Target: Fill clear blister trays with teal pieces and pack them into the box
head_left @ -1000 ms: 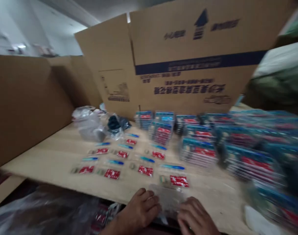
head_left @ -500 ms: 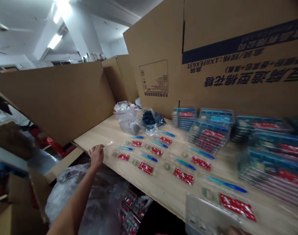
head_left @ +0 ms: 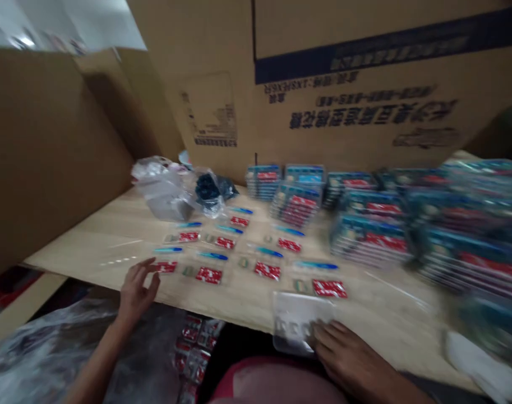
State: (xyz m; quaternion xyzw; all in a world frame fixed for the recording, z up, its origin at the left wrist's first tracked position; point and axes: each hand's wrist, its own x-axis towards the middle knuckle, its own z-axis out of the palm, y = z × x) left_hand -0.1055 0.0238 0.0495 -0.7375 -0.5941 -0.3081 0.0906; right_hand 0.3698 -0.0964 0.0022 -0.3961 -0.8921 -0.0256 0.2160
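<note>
Clear tray held by right hand at front edge of table; left hand, spread loosely, positioned beside red packet.

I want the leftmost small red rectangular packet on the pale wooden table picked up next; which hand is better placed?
Probably the left hand: it is close beside the red packet, though contact is unclear. The right hand is farther off, at a clear plastic tray.

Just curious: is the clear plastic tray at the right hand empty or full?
Seemingly empty: nothing coloured shows inside the clear plastic tray.
</note>
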